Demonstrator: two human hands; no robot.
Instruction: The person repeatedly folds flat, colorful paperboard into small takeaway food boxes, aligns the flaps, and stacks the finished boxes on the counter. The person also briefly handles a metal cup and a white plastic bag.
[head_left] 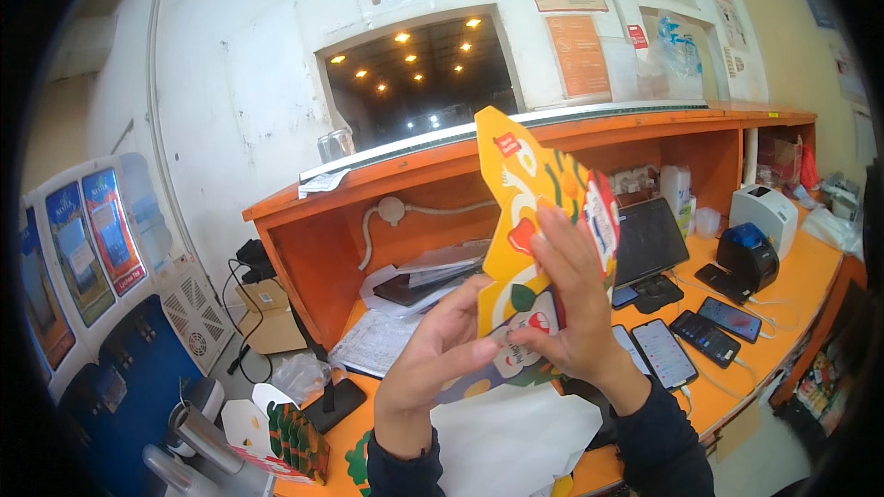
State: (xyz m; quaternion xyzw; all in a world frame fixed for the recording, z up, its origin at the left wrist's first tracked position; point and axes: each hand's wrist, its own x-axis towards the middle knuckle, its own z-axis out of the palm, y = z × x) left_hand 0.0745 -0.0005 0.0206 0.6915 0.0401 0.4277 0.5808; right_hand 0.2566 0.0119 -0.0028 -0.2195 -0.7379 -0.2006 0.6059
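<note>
Both my hands are raised over the desk around a yellow cardboard carton, printed with coloured pictures and tilted, with a pointed flap at its top. My left hand grips the carton's lower left side, thumb across the front. My right hand presses along its right side, fingers pointing up and thumb near the lower front. Below the hands lies a white card sheet, partly hidden by my forearms. Several nested printed cartons stand at the lower left, beside a green cut-out card edge.
Several phones with cables lie on the orange desk to the right, near a dark monitor and a white printer. Papers and a black pouch are on the left. A drinks dispenser stands far left.
</note>
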